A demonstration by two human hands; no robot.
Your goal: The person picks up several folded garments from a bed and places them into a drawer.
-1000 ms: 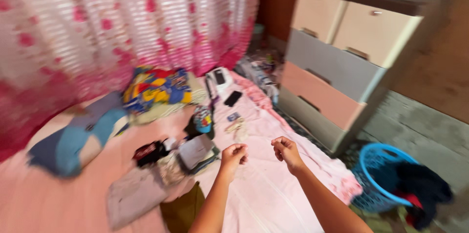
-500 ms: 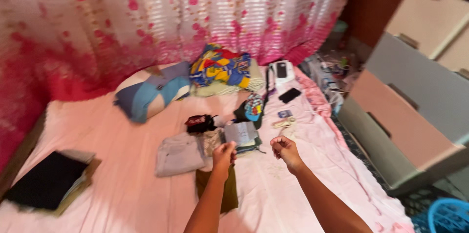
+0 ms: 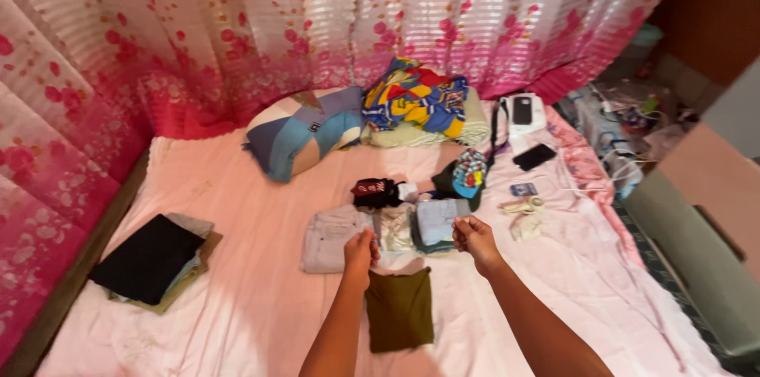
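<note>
curtain [image 3: 237,21]: white, pink flowers | bedsheet [image 3: 237,314]: pink | folded garment [image 3: 400,310]: olive | pillow [image 3: 305,132]: blue-grey

On the bed [image 3: 237,298] I count two hands [image 3: 360,250], one olive folded cloth [image 3: 399,310], perhaps three pale folded clothes [image 3: 331,228], two pillows [image 3: 301,136], two phones [image 3: 534,157].

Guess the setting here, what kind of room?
Most likely a bedroom in a home: a bed with a pink sheet, a pillow by a flowered curtain, and small piles of folded clothes in front of both hands.
</note>
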